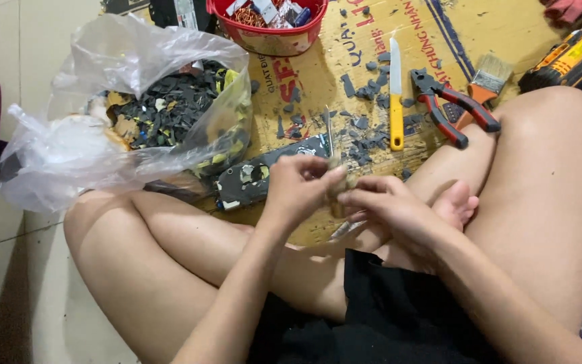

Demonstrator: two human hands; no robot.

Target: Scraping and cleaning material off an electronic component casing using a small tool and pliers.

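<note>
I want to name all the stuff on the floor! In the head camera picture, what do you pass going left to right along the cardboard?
Clear plastic bag of dark scraps → yellow-handled knife → red-handled pliers → paintbrush → yellow and black drill.

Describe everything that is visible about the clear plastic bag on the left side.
The clear plastic bag is thin, crinkled and translucent, with its mouth open and the upper film puffed up. It holds a heap of dark grey broken pieces mixed with a few yellow and tan scraps. It sits on the floor at the edge of the cardboard sheet, leaning against the person's left knee. Neither hand touches it; the left hand is nearest.
</note>
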